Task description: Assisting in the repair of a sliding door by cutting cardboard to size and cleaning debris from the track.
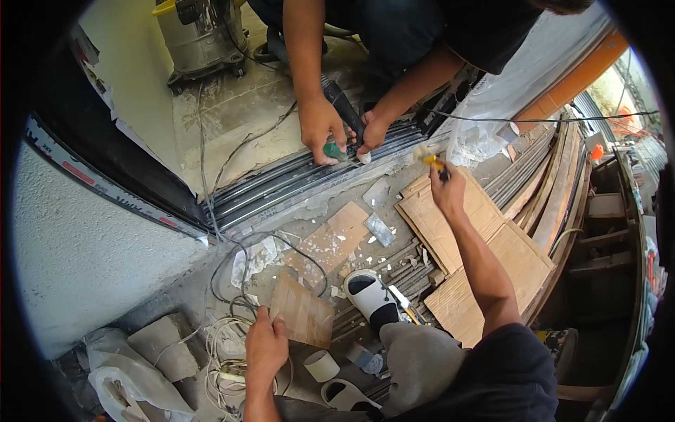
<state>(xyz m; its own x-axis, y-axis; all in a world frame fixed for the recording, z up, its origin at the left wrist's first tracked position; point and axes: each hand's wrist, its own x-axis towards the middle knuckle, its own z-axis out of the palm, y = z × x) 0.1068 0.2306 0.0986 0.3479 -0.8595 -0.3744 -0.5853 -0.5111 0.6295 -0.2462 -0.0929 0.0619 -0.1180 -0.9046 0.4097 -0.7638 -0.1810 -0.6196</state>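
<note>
Head view: from my remote seat I see a vacuum's metal drum [199,39] at upper left, its inside hidden, and a crumpled translucent plastic bag [133,380] at lower left, contents unclear. Below centre, the left hand [266,348] closes thumb and fingers on the edge of a flat, wood-grained board [304,309]. Right of centre, the outstretched right hand [448,191] wraps tightly round a yellow-and-black tool [437,165], pale-tipped, by flat brown cardboard [524,264].

Right arm [486,271] stretched well forward, the right hand [448,190] curled tight, and here's the left hand [266,344], lower, gripping too!
</note>
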